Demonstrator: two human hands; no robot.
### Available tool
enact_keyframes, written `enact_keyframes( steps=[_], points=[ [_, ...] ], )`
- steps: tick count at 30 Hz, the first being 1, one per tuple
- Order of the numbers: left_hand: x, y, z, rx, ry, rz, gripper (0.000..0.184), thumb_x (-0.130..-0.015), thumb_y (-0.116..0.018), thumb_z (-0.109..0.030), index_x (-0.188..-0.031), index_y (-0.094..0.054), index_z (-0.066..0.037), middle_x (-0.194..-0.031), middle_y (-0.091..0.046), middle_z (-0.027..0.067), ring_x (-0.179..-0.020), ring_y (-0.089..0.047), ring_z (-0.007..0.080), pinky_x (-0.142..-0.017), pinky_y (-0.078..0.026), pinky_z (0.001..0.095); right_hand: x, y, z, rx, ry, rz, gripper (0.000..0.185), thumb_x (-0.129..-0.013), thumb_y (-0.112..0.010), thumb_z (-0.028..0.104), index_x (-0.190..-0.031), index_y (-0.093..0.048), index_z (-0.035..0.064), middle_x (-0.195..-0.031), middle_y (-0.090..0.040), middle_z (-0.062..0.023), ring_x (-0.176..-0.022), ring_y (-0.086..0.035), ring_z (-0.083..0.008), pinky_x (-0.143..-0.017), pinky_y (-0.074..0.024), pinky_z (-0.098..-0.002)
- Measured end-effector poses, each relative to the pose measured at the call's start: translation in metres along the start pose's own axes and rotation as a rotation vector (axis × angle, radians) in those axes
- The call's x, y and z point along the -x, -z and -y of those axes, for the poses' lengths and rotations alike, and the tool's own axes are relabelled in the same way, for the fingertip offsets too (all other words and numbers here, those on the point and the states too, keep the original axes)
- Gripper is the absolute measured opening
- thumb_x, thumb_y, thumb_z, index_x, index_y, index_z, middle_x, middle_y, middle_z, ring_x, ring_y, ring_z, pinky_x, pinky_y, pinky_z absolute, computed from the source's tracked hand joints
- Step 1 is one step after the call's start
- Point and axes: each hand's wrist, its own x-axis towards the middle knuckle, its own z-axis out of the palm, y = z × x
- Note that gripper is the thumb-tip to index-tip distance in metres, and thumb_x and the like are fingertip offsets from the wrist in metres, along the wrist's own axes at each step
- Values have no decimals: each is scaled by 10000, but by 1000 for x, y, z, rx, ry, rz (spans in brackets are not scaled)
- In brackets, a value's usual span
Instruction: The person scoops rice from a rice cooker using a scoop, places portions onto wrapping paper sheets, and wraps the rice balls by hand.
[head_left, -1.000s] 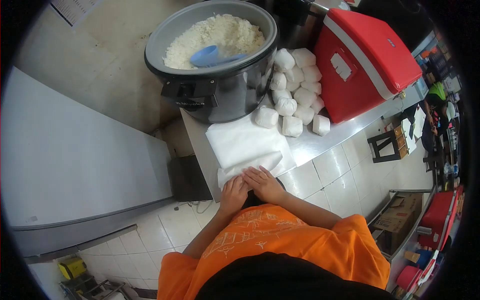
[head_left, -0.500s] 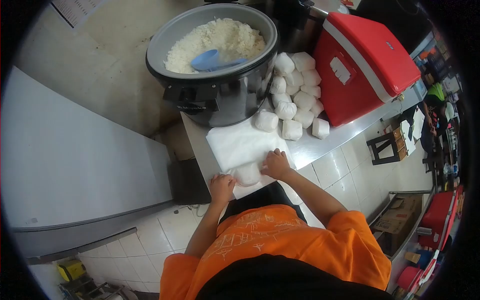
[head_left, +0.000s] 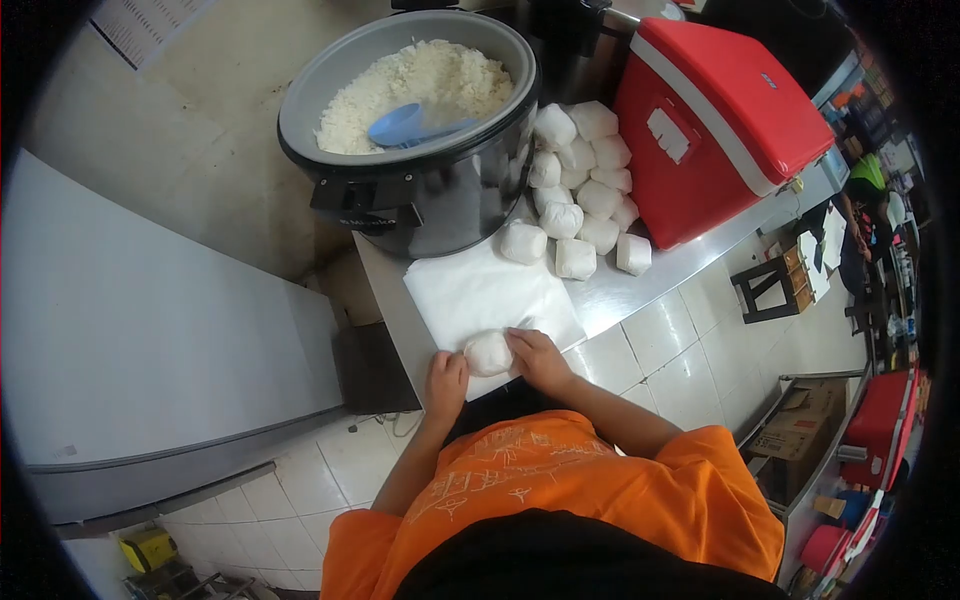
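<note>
While the left hand (head_left: 447, 384) rests at the bundle's left side, fingers bent and partly open, its fingertips are touching or just beside the paper; cannot tell which. Far side, left: large black cooker with a grey rim (head_left: 450, 208), white rice (head_left: 440, 75) and blue plastic scoop (head_left: 397, 124) inside. Between the hands, at the near end of the flat white paper sheets (head_left: 470, 285): rounded white paper-wrapped bundle (head_left: 489, 353), set down on the metal tabletop (head_left: 612, 302)'s paper layer. Right hand (head_left: 541, 361): fingers bent, tips against the bundle's right side; whether they pinch a fold, cannot tell. Step in hand, as judged: shaping the wrap and bringing in its sides. Next move calls for light, even pressure from both sides, loose edges tucked without tearing. Farther right: clustered white wrapped packets (head_left: 598, 200), then a red hard-sided cooler with a white band (head_left: 715, 130).
</note>
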Motion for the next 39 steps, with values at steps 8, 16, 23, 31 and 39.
enact_keyframes(
  steps=[8, 16, 23, 31, 39],
  points=[
    [4, -13, -39, 429, 15, -159, 371, -864, -535, -135, -1169, -516, 76, -872, -561, 186, -782, -561, 318, -712, -462, 385, 14, 11, 23, 354, -165, 358, 610, -822, -549, 429, -1261, -448, 18, -1455, -206, -169, -1316, -250, -323, -1066, -160, -535],
    [-57, -1, -61, 551, 268, 114, 548, -763, -677, -213, -1195, -493, 69, -929, -629, 185, -827, -633, 257, -740, -495, 304, 3, 18, 8, -416, -500, 298, 677, -909, -439, 413, -1371, -219, -31, -1409, -247, -240, -1318, -223, -360, -1078, -104, -499],
    [-81, 50, -148, 1039, 107, -158, 452, -876, -417, -151, -1292, -403, 26, -1190, -514, 178, -1068, -509, 222, -932, -388, 322, -83, 100, 44, -912, -618, 17, 511, -906, -523, 243, -1282, -315, -35, -1160, -488, -152, -1093, -470, -214, -914, -386, -321],
    [-124, 36, -148, 839, 9, -350, 460, -952, -342, -291, -1288, -415, 13, -1251, -445, 172, -1172, -414, 256, -1006, -282, 349, -158, 145, -53, -275, -355, 67, 569, -829, -626, 344, -1189, -410, -40, -1081, -541, -248, -1006, -547, -362, -838, -435, -382],
    [-111, 82, -103, 949, 440, -427, 333, -933, -387, -202, -1044, -591, 37, -935, -627, 106, -942, -566, 209, -890, -395, 292, -199, 155, -153, 512, 16, -46, 383, -792, -614, 218, -1106, -481, 43, -879, -513, -166, -826, -533, -360, -754, -426, -436]
  ],
)
